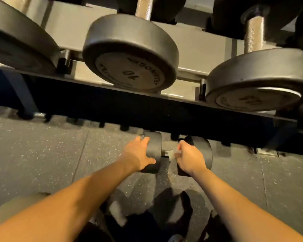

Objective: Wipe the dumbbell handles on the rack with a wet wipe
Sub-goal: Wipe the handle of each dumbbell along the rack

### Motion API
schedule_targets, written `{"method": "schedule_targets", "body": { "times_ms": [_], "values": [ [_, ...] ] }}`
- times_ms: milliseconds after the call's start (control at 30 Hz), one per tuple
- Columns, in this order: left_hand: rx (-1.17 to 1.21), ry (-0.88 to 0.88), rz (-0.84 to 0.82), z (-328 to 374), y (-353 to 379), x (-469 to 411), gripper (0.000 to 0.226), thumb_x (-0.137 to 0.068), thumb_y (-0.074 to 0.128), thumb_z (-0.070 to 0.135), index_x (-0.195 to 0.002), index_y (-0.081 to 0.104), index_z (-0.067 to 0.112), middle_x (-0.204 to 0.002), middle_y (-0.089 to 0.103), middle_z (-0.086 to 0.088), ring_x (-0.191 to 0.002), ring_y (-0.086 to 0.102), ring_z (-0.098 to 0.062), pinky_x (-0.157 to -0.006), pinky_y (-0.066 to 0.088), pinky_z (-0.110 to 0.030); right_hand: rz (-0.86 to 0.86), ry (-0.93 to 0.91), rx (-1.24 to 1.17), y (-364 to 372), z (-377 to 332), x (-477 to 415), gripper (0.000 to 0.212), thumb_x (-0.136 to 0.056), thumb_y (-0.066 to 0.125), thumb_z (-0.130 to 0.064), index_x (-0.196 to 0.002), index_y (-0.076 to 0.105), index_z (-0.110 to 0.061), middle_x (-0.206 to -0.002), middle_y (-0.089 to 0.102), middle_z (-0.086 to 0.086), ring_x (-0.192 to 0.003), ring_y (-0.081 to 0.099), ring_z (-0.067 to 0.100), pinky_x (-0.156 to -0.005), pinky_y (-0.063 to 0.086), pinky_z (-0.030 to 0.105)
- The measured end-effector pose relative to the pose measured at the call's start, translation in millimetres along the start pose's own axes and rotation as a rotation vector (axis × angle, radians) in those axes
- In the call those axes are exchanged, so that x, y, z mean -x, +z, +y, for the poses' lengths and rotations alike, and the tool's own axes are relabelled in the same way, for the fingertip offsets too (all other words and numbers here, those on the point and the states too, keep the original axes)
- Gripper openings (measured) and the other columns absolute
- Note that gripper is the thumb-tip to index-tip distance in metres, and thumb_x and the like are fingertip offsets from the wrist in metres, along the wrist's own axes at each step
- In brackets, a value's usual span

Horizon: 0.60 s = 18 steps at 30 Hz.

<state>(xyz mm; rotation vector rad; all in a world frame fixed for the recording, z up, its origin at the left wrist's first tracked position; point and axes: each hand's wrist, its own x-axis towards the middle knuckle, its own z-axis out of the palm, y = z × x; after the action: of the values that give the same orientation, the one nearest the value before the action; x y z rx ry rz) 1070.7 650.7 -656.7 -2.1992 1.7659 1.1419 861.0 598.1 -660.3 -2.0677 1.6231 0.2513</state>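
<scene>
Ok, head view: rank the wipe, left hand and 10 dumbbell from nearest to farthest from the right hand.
1. the wipe, held in the right hand itself
2. the left hand, just left, on the low dumbbell
3. the 10 dumbbell, up on the rack above

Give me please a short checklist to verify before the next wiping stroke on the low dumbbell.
1. Left hand rests on one head of the dumbbell and steadies it: ok.
2. Right hand holds the wet wipe: ok.
3. Wipe is at the handle, between the heads: ok.
4. Wipe wet enough: cannot tell.
5. Handle's far side reached: cannot tell, hidden.
6. Hands below the rack shelf, apart from it: ok.
</scene>
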Motion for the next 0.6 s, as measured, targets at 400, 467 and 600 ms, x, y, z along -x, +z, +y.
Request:
{"method": "schedule_targets", "body": {
  "times_ms": [400,467,600],
  "values": [
    [-0.478,0.204,0.111,-17.3,65.6,-68.9,0.149,-0.059,0.076,0.082,-0.162,-0.011,0.018,-0.168,-0.002,-0.007,-0.155,-0.002,-0.032,-0.126,0.014,-0.05,0.008,-0.164,-0.131,125.3,19.1,-111.2,0.02,-0.095,0.054,-0.029,-0.075,0.058,-0.028,-0.087,0.071,0.001,-0.089,0.068,0.026,-0.074,0.052,0.036],
    [-0.468,0.2,0.115,-17.4,65.6,-67.8,0.148,-0.06,0.077,0.081,-0.161,-0.012,0.019,-0.168,-0.003,-0.006,-0.155,-0.002,-0.031,-0.126,0.016,-0.05,0.021,-0.268,0.021,120.3,22.3,-111.6,0.019,-0.097,0.05,-0.028,-0.081,0.06,-0.025,-0.096,0.071,0.004,-0.097,0.065,0.028,-0.081,0.049,0.038],
    [-0.466,0.178,0.103,-12.1,64.9,-61.9,0.148,-0.062,0.079,0.077,-0.161,-0.014,0.019,-0.169,-0.005,-0.006,-0.156,-0.004,-0.031,-0.126,0.016,-0.052,-0.114,-0.382,0.592,88.6,38.6,-115.5,0.02,-0.093,0.058,-0.019,-0.111,0.067,-0.018,-0.118,0.066,0.005,-0.117,0.055,0.028,-0.097,0.042,0.041]
  ]
}}
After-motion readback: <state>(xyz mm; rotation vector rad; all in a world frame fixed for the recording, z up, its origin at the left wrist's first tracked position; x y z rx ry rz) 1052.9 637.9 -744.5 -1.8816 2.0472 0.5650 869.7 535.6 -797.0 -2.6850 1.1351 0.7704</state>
